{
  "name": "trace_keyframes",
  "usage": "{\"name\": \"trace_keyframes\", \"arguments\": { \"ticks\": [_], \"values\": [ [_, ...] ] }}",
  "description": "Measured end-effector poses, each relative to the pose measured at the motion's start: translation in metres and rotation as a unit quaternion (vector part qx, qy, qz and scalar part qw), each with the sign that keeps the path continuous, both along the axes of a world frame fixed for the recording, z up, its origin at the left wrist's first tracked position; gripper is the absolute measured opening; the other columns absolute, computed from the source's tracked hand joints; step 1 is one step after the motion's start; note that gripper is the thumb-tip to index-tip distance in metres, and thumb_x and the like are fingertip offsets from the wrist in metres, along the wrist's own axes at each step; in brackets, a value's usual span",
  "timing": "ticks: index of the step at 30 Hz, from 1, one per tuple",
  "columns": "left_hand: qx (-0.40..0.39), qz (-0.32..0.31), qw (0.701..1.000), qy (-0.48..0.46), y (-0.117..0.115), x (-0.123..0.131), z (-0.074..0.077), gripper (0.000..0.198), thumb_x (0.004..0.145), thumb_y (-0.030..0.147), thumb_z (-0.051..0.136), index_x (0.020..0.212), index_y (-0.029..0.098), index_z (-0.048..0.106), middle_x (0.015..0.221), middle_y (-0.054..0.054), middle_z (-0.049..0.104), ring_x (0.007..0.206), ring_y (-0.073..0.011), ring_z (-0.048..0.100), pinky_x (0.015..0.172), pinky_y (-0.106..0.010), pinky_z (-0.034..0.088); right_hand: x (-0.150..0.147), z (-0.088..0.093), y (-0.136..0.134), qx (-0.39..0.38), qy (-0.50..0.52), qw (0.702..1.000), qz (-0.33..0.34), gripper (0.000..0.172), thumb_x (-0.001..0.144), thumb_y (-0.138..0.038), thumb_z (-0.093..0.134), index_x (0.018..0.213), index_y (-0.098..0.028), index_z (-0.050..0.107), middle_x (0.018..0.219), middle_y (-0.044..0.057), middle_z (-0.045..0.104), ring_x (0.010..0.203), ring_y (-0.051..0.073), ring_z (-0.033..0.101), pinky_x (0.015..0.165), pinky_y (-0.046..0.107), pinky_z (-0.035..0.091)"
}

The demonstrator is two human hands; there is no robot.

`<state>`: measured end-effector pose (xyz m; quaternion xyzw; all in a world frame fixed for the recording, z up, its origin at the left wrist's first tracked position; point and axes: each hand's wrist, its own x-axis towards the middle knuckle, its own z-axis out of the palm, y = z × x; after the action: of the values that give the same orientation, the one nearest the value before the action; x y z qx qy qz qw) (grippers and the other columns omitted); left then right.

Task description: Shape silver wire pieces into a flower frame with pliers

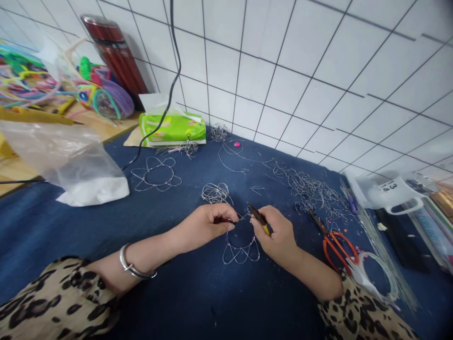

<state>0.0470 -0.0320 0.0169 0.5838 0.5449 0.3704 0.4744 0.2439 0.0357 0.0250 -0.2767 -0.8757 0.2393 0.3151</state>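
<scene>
My left hand is closed in a pinch on the upper edge of a wire flower frame with small pink beads, which lies on the blue cloth. My right hand grips small pliers with a yellow and dark handle, their tip at the same upper edge of the frame. A silver bangle sits on my left wrist. Both sleeves are leopard print.
A finished wire flower lies farther back left, a wire coil just beyond my hands. Orange-handled scissors and loose wire scraps are at the right. A plastic bag, a green tissue pack and a white tiled wall stand behind.
</scene>
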Motion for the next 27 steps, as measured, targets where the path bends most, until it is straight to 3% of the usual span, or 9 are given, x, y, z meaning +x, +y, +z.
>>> {"name": "trace_keyframes", "arguments": {
  "ticks": [12,27],
  "values": [
    [0.017,0.017,0.999,-0.022,0.001,0.004,0.002,0.008,0.078,0.023,0.055,0.082,0.016,0.059,0.074,0.002,0.056,0.068,-0.0105,0.049,0.064,-0.025,0.041,-0.006,0.011,0.005,0.03,-0.012,0.999,0.008,0.006,0.081,-0.019,0.049,0.085,-0.017,0.053,0.078,0.003,0.055,0.074,0.014,0.052,0.07,0.027,0.043],
    [-0.007,0.024,0.993,-0.118,-0.001,0.003,-0.002,0.017,0.073,0.017,0.059,0.09,0.017,0.055,0.079,0.001,0.059,0.071,-0.0109,0.054,0.067,-0.026,0.045,-0.024,0.021,0.015,0.144,-0.051,0.987,0.057,0.013,0.08,-0.012,0.046,0.089,-0.016,0.055,0.085,0.007,0.057,0.084,0.018,0.051,0.078,0.034,0.045]
  ]
}}
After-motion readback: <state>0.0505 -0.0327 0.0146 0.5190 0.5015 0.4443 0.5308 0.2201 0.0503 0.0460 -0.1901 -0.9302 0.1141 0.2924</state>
